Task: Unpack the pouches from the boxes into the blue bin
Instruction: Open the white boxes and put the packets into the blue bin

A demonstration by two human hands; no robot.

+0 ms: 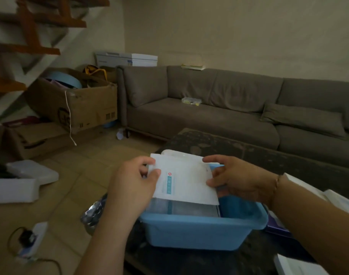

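Observation:
A white pouch (186, 181) with a teal stripe and a small red cross is held flat above the blue bin (199, 229). My left hand (134, 181) pinches its left edge and my right hand (235, 179) grips its right edge. Under it, inside the bin, lie more pouches (181, 208) with clear faces. The bin stands on a dark low table (249, 149) in front of me. Parts of white and purple packaging (336, 199) show at the right edge, mostly hidden by my right arm.
A grey-brown sofa (219, 108) runs behind the table. Open cardboard boxes (74, 102) and white foam pieces (24, 181) sit on the tiled floor at left, with a power strip and cable (30, 241). A crumpled silver bag (94, 211) lies left of the bin.

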